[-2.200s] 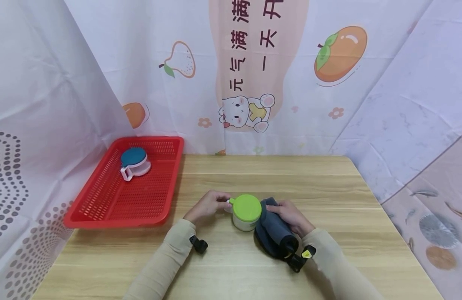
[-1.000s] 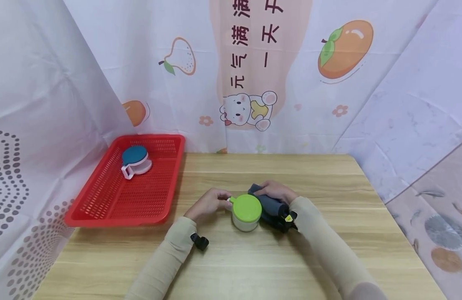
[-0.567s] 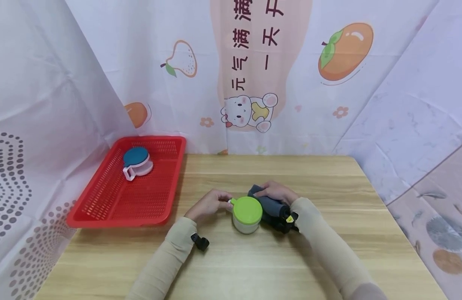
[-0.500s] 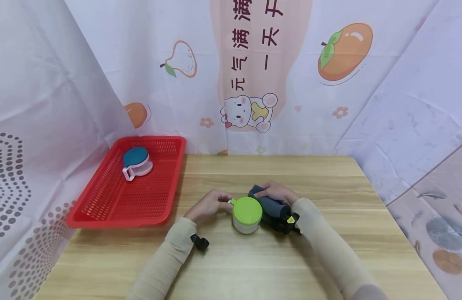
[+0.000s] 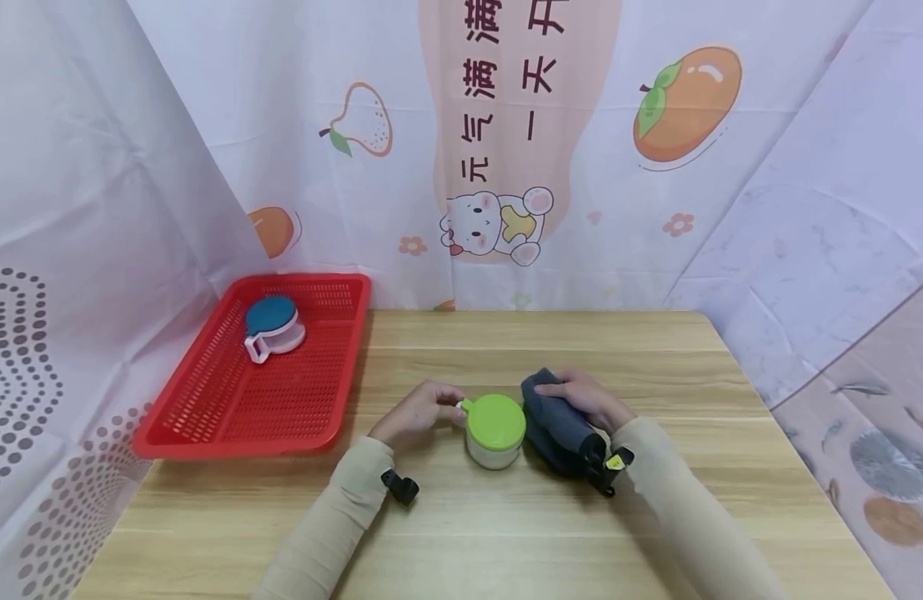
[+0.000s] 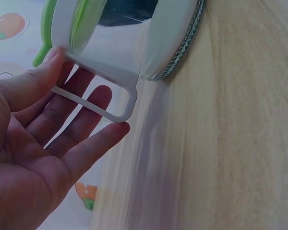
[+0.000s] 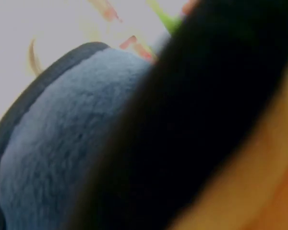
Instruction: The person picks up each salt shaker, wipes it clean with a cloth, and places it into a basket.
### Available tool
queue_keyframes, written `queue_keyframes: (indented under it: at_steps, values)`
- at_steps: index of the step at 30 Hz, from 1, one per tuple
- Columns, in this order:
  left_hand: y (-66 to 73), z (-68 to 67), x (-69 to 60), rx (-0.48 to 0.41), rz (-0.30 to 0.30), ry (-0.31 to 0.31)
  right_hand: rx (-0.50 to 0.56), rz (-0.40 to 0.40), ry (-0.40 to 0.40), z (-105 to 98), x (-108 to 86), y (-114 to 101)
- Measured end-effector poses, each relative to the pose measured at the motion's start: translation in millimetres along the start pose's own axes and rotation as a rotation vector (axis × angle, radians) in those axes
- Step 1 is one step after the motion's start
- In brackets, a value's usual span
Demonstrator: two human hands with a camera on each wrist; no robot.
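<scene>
My left hand [image 5: 423, 412] pinches the white handle [image 6: 132, 96] of a seasoning jar [image 5: 495, 429] with a bright green lid. The jar stands upright on the table, its glass wall partly visible in the left wrist view. To its right, my right hand [image 5: 585, 397] grips a bunched dark blue-grey cloth [image 5: 557, 427]. The cloth lies close against the jar's right side; whether it touches the glass is hard to tell. Fuzzy pile and a dark edging show on the cloth [image 7: 72, 139] in the right wrist view, where a blurred black shape hides much.
A red plastic basket [image 5: 348, 367] stands at the left of the wooden table [image 5: 461, 542]. Inside it sits another jar [image 5: 273, 321] with a blue lid and a pale handle. A printed curtain [image 5: 401, 192] hangs behind the table.
Over the last half second, my right hand and the cloth have shifted right and toward me; earlier they had moved away and leftward along the jar. My left hand and the jar have hardly moved.
</scene>
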State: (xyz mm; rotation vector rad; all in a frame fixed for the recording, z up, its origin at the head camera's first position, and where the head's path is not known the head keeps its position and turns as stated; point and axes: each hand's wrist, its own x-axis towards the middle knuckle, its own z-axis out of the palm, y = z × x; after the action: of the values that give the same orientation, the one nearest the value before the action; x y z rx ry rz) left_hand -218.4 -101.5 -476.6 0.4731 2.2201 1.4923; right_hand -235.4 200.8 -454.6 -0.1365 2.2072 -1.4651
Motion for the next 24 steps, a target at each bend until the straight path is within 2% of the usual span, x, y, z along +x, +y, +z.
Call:
queue_keyframes:
  at_steps: [4, 10, 16, 24]
  values:
    - [-0.6, 0.6, -0.8, -0.012, -0.01, -0.001, 0.099, 0.047, 0.057, 2, -14.2, 10]
    - [0.3, 2.5, -0.7, -0.005, -0.006, 0.006, 0.169, 0.064, 0.104, 20, -23.4, 17]
    - [-2.0, 3.5, 1.3, 0.0, 0.014, -0.004, 0.128, 0.033, 0.088, 30, -23.7, 14]
    - [-2.5, 3.2, 2.0, -0.024, 0.015, -0.02, 0.077, -0.013, 0.044, 30, -21.6, 14]
